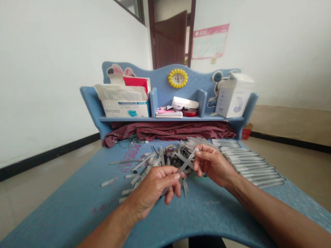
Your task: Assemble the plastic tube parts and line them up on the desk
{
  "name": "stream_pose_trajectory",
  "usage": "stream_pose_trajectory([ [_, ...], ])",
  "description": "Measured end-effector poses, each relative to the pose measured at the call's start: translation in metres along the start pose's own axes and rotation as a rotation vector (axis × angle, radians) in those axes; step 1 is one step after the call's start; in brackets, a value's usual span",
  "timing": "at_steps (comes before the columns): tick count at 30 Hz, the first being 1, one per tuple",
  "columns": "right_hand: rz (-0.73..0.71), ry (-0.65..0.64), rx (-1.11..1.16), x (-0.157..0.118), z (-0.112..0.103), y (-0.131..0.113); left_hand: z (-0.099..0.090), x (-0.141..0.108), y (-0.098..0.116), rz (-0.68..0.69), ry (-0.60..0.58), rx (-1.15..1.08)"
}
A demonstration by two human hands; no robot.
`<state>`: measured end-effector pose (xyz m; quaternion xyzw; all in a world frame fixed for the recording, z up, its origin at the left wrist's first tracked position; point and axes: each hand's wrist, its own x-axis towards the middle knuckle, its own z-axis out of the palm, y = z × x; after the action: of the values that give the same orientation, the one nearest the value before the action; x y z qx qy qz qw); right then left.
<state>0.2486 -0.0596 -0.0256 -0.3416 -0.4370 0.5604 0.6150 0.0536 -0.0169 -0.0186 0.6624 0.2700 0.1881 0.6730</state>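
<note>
My left hand (161,184) pinches the lower end of a clear pen barrel (187,161) between thumb and fingers. The barrel slants up to the right, and its upper end is between the fingertips of my right hand (213,163). Behind and beneath both hands lies a loose pile of pen parts (161,156), with clear tubes, white-grey pieces and dark tips mixed together. To the right of my right hand, many assembled-looking pens (252,167) lie side by side in a row. One short clear piece (109,182) lies apart on the left.
The blue desk (196,213) has a raised shelf (170,119) at the back. On it stand a mask box (126,107), a white box (234,96) and a red round tin (190,113). Folded checked cloth (170,131) lies under the shelf.
</note>
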Motion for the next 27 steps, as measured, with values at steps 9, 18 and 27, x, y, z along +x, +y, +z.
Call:
stream_pose_trajectory([
  [9,0.057,-0.088,-0.314,0.001,-0.014,-0.008,0.001,-0.002,0.002,-0.037,-0.024,0.084],
  [18,0.155,-0.266,-0.517,-0.002,-0.031,-0.022,0.000,-0.001,-0.001,-0.139,-0.087,0.102],
  [27,0.092,-0.198,-0.386,-0.001,-0.027,-0.010,0.005,-0.003,0.000,-0.073,-0.002,0.076],
])
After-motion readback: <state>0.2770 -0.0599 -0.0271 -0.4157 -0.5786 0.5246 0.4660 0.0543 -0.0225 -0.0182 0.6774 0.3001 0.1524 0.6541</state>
